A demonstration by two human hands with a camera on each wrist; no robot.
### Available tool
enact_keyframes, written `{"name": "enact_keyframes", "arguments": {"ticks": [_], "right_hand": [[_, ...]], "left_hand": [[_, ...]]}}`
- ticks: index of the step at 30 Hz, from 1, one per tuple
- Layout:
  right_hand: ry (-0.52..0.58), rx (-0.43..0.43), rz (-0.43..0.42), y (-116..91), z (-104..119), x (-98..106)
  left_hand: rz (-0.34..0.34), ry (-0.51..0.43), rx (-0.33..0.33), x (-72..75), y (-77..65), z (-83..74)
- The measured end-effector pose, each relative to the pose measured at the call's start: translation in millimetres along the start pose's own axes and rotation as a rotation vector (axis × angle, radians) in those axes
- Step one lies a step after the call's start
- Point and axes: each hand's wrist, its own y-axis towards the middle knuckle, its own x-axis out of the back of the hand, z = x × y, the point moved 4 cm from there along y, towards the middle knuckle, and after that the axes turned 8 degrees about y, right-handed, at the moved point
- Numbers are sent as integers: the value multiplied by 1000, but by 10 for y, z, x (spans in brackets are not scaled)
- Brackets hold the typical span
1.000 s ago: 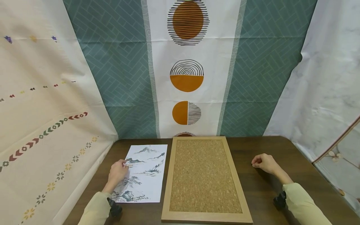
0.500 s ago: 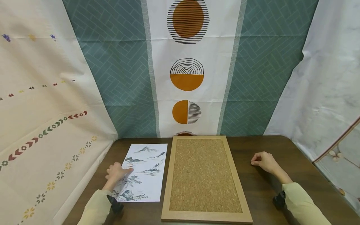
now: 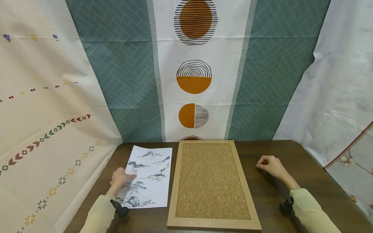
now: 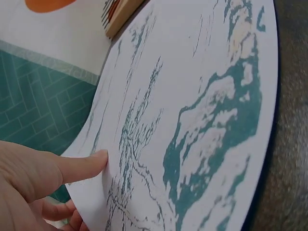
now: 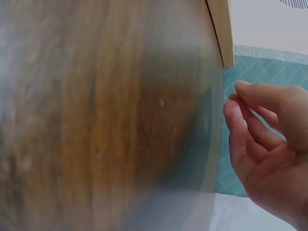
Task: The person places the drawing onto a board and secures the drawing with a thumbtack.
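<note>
Between your left hand [image 3: 120, 177] and right hand [image 3: 271, 166] you have a wood-framed cork board [image 3: 214, 181] on the dark brown table [image 3: 268, 207]. Beyond both hangs a green-and-white cloth [image 3: 125, 64] with orange circles [image 3: 196, 19]. A cream patterned cloth [image 3: 52, 110] is left of your left hand, a pale marbled cloth [image 3: 335, 90] right of your right.

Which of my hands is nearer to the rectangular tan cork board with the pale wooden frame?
Right. Your right hand is a short way right of the cork board; your left hand is farther off, to its left, pinching the white landscape-printed paper sheet.
</note>
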Motion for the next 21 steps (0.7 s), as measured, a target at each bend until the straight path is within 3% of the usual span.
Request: {"name": "enact_keyframes", "arguments": {"ticks": [5, 10, 15, 21], "right_hand": [[116, -33, 45, 13, -16, -28], [255, -43, 115, 33, -21, -63], [373, -73, 161, 38, -33, -102], [524, -53, 188, 41, 20, -145]], "left_hand": [[-53, -37, -86, 78, 6, 38], [-58, -80, -163, 147, 40, 90], [-22, -134, -162, 171, 63, 148], [7, -179, -128, 151, 84, 223]]}}
